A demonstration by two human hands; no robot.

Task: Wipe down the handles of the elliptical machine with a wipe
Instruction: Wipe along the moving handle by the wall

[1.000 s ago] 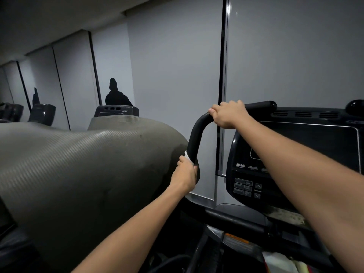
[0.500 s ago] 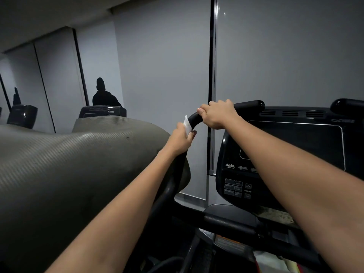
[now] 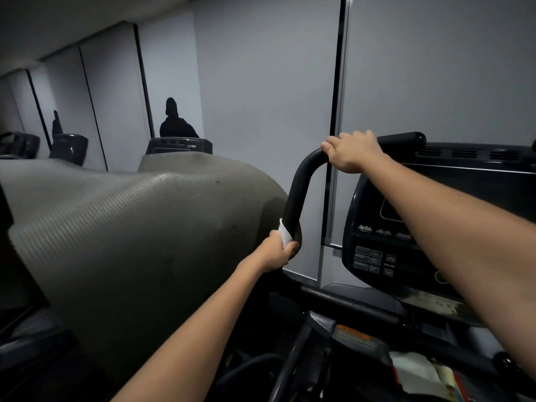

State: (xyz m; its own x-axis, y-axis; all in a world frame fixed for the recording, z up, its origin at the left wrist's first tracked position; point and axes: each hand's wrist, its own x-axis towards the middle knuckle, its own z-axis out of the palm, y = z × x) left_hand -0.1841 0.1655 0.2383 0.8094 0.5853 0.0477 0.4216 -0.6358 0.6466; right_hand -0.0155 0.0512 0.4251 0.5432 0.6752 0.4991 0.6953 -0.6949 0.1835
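Currently my left hand [image 3: 277,250] clamps the wipe [image 3: 284,235] round the lower upright of the handle [image 3: 300,187]. Its long axis runs up and bends right to my right hand [image 3: 352,152], which grips the top bar (bare, no wipe). Unwiped length lies above my left grip.

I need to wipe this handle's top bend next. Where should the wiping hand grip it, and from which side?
Wrap the wipe around the handle just below the right hand, coming from the left: the round bar's bend is bare there, with the console crowding its right.
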